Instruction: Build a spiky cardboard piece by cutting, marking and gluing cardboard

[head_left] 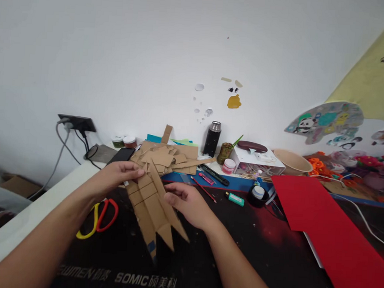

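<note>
A folded piece of cardboard (150,202) with crease lines and pointed, cut ends slants over the black desk mat. A small blue patch shows near its lower tip. My left hand (124,174) is closed on its upper left edge, thumb lying on top. At the right side, my right hand (190,205) has its thumb and curled fingers at the long raised flap, the fingertips partly hidden behind it. Scissors (103,219) with one yellow and one red handle lie beside my left forearm, their blades out of sight under the arm.
Cardboard scraps (163,157) are heaped behind the hands. Near them stand a black thermos (212,139) and a brush pot (225,154). A red pencil (203,189), a teal box (236,199) and a black cup (258,197) sit to the right, before a large red sheet (324,232).
</note>
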